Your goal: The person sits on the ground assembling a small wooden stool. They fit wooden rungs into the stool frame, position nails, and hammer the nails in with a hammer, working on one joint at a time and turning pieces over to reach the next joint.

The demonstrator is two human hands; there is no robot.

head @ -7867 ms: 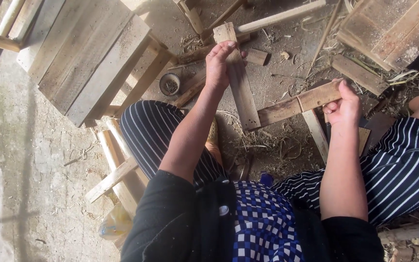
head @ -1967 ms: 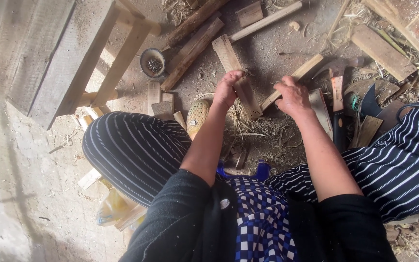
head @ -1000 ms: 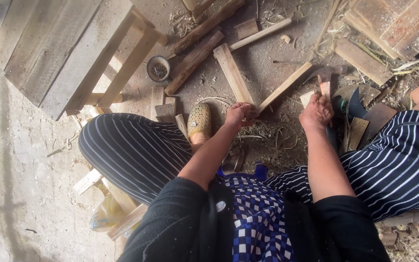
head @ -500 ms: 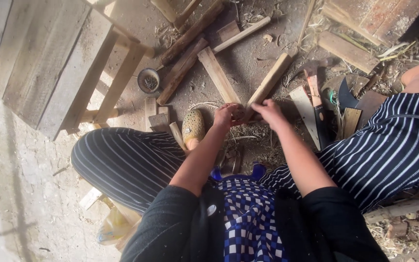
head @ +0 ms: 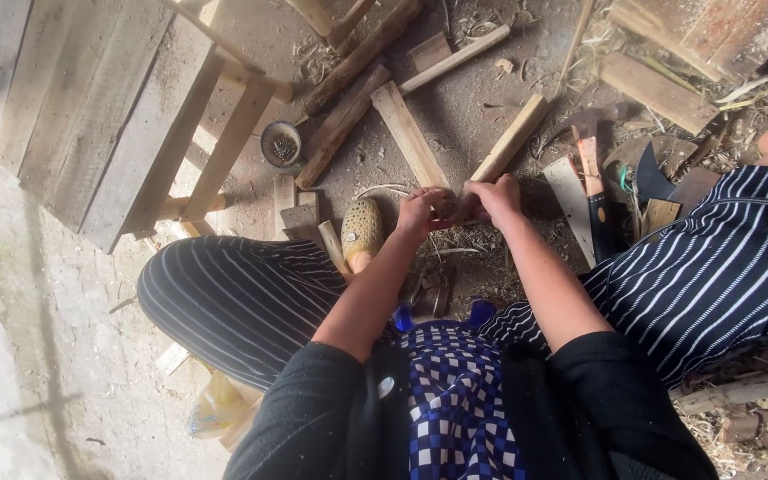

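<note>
I sit on the ground with striped trouser legs spread to either side. My left hand (head: 420, 211) is closed on the near end of a flat pale plank (head: 409, 135) that runs away to the upper left. Right beside it, my right hand (head: 492, 196) grips the near end of a narrower wooden slat (head: 513, 138) that runs to the upper right. The two pieces form a V whose point lies under my hands, and the hands touch each other there. The ends themselves are hidden by my fingers.
A slatted wooden frame (head: 108, 116) lies at the left, with a small round tin of nails (head: 280, 144) beside it. A yellow clog (head: 362, 229) is on my left foot. Rough sticks (head: 348, 89), offcuts, a hatchet-like tool (head: 596, 200) and boards (head: 695, 36) lie around.
My hands were apart on separate pieces of wood and have come together in front of me. The plank and slat ends now meet in a V under them.
</note>
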